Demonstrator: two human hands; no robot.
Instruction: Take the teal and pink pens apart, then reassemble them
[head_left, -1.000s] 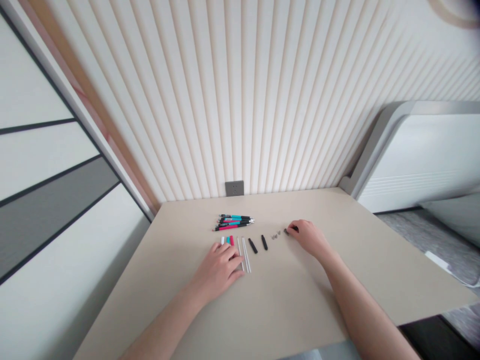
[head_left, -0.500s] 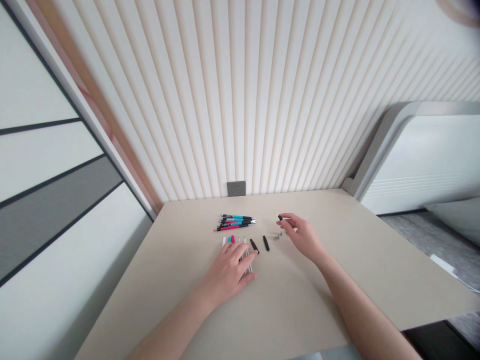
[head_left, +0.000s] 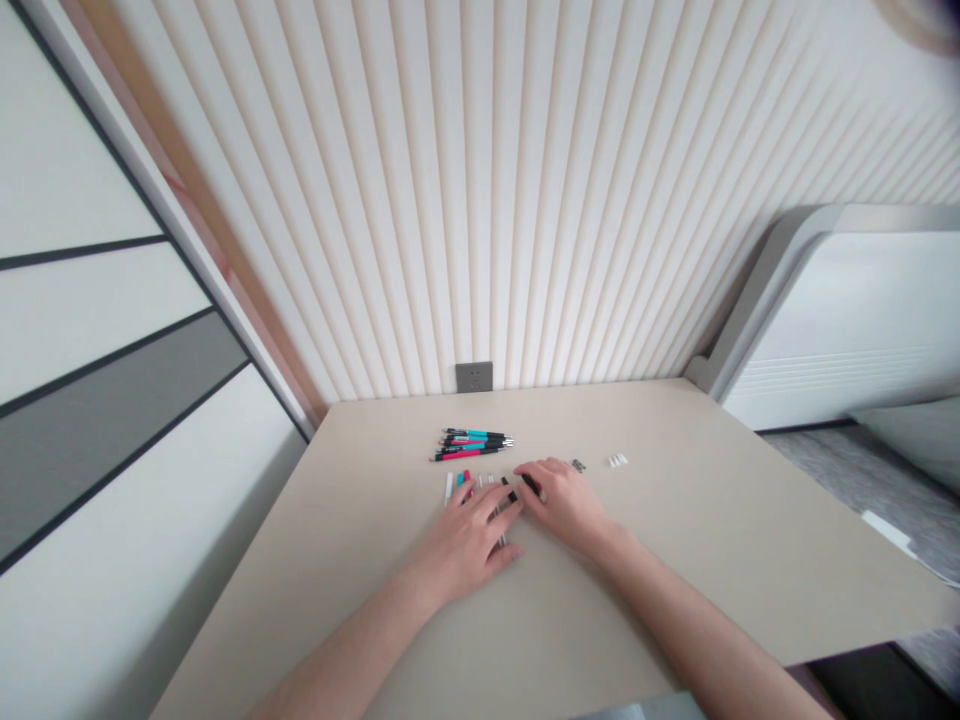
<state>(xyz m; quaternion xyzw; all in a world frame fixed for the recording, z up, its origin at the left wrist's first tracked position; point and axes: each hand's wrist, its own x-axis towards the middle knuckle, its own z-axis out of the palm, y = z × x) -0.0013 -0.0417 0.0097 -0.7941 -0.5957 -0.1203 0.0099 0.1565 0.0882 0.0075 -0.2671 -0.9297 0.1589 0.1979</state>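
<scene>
My left hand [head_left: 472,535] lies over a row of pen parts with its fingers spread. White, blue and red barrel pieces [head_left: 466,476] and thin clear refill tubes [head_left: 501,538] show around its fingers. A black pen barrel piece [head_left: 509,490] lies by its index fingertip; whether they touch I cannot tell. Just to the right, my right hand [head_left: 564,500] curls its thumb and fingers round another black pen barrel piece [head_left: 532,486], partly hidden by the hand. Beyond that hand lie small dark metal bits [head_left: 579,466] and several small white pieces [head_left: 617,460].
Several assembled pens [head_left: 472,445] in black, red and blue lie in a bunch toward the back of the beige table [head_left: 390,640]. Behind it stands a ribbed wall with a dark socket [head_left: 474,377]. To the right is a bed headboard [head_left: 840,320].
My right hand has moved left and nearer me, from beside the small metal bits to the black barrel piece. Small white pieces have come into sight on the right. My left hand has barely shifted.
</scene>
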